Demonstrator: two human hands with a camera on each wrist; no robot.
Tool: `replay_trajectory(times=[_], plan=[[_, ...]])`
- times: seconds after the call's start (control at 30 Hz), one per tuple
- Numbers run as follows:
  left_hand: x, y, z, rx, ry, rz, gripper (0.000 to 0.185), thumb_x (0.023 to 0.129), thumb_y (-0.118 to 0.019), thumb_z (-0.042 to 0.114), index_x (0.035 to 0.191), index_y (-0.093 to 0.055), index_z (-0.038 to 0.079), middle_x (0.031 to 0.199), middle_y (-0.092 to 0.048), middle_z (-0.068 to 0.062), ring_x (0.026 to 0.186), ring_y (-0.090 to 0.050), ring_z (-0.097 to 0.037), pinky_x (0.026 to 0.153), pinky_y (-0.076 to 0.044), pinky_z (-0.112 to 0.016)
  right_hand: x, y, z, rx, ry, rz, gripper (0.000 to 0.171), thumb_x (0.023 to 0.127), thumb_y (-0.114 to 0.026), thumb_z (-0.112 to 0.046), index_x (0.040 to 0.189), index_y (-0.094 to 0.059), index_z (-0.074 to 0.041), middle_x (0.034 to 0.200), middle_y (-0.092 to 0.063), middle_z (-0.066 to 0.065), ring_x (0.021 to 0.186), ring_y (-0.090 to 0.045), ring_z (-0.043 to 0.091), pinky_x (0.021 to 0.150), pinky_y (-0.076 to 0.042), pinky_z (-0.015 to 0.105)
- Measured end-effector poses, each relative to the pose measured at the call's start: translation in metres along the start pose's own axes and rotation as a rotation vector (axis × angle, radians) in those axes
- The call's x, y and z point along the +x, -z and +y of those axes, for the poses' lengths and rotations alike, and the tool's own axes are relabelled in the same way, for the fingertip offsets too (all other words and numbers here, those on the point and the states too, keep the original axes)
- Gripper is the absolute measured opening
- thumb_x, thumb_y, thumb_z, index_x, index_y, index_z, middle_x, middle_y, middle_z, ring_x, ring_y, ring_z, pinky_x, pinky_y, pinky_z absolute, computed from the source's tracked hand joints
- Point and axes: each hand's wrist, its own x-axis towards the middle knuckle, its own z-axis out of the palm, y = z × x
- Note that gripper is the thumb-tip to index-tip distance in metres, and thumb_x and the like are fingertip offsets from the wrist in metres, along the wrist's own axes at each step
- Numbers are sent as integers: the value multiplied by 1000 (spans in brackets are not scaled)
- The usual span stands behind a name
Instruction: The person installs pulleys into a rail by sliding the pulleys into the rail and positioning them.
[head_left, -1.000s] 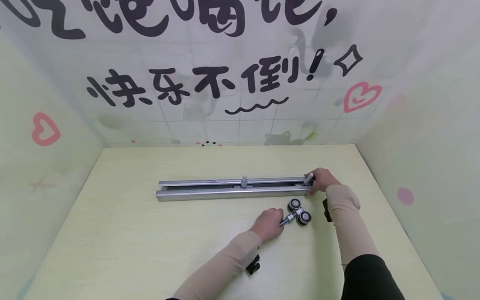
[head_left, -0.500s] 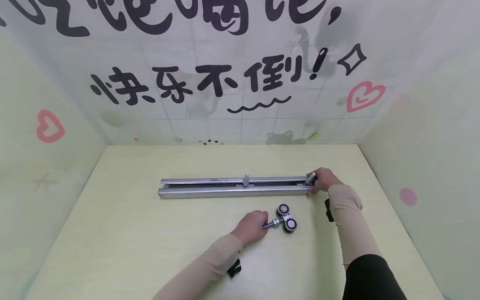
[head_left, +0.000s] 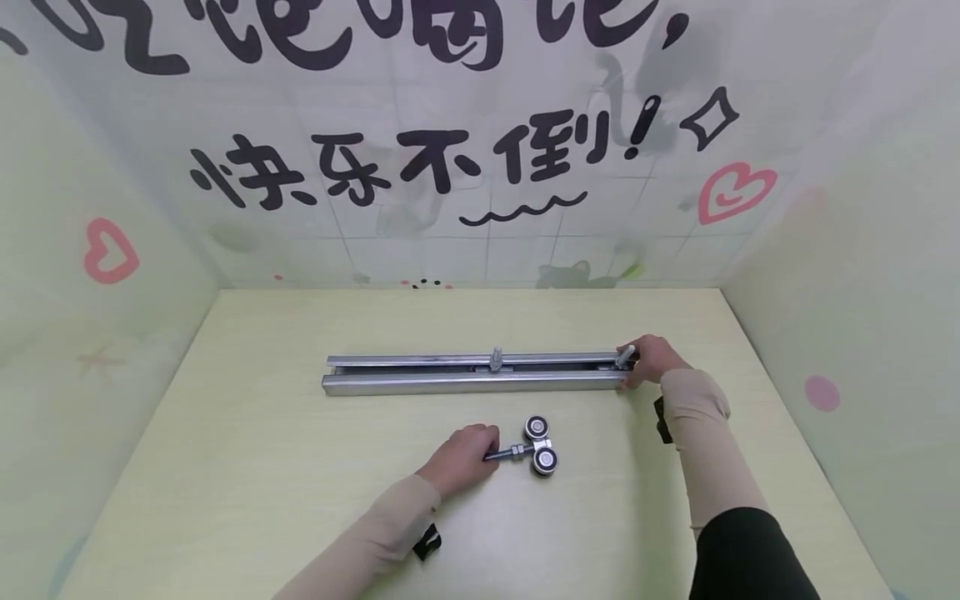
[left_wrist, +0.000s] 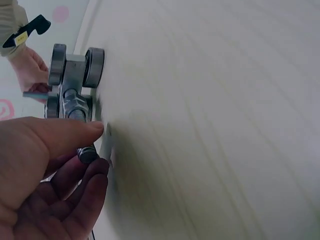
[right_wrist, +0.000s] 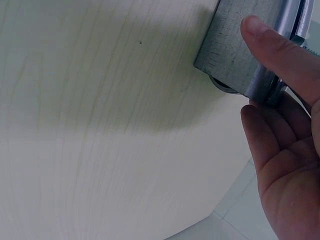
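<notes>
My left hand [head_left: 460,458] pinches the threaded bolt of a roller trolley [head_left: 542,446] between thumb and fingers. The trolley's dark-rimmed wheels point to the right, away from the hand. In the left wrist view its metal body [left_wrist: 74,75] and the nuts on the bolt show up close. Behind it lies a slotted metal track [head_left: 465,384], left to right on the table. My right hand [head_left: 654,360] grips the track's right end, thumb [right_wrist: 277,47] on its side wall. Two bolts stick up from the slot: a middle bolt [head_left: 497,359] and an end bolt [head_left: 625,357] beside the right hand.
The pale wooden tabletop [head_left: 247,467] carries the track. Printed fabric walls close it in: a back wall [head_left: 420,258] with dark lettering, a left wall [head_left: 75,358] and a right wall [head_left: 847,317].
My left hand has drawn the roller trolley leftward and slightly toward me, and the trolley has turned so its bolt lies nearly level. My right hand keeps its grip on the track's end.
</notes>
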Motion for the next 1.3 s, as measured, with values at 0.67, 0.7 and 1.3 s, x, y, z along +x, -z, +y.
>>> replay_trajectory(times=[0.67,0.7,1.3], plan=[[-25,8,-32,19,-277,291,9,74,-71,8,78,-63,10,71,-57,5,62,-48,-3,56,-45,-12,-2,1,2,24,-16,-13,70,60,-80,-7,123,-51,4,117,-55,27,104,-51,39,95,-38,52],[-25,9,-32,17,-306,308,9,73,-71,7,78,-64,10,71,-58,4,62,-50,-3,57,-46,-12,-2,1,2,21,-15,-12,70,60,-80,-7,123,-51,4,117,-55,27,104,-51,39,95,-38,52],[7,23,10,-66,-641,386,14,69,-71,-2,81,-67,2,77,-66,-3,68,-61,-7,65,-46,-4,-4,-1,-4,12,-2,-2,69,60,-80,-6,122,-52,5,114,-57,26,102,-53,38,94,-40,50]])
